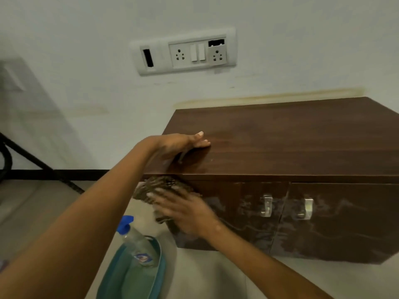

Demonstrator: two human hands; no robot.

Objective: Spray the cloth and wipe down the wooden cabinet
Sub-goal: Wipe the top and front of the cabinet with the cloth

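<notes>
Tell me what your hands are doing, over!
Left hand flat on cabinet top. Right hand presses cloth to its front. Bottle below, out of the way.

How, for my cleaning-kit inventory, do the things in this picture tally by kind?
Wooden cabinet: 1
Cloth: 1
Spray bottle: 1
Metal door handles: 2
Hands (left hand, right hand): 2
Total: 7

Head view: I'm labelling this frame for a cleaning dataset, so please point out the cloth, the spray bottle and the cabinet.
cloth [158, 186], head view, bunched upper part against the cabinet front.
spray bottle [138, 240], head view, clear body below the blue trigger.
cabinet [280, 143], head view, bare wooden top.
</notes>
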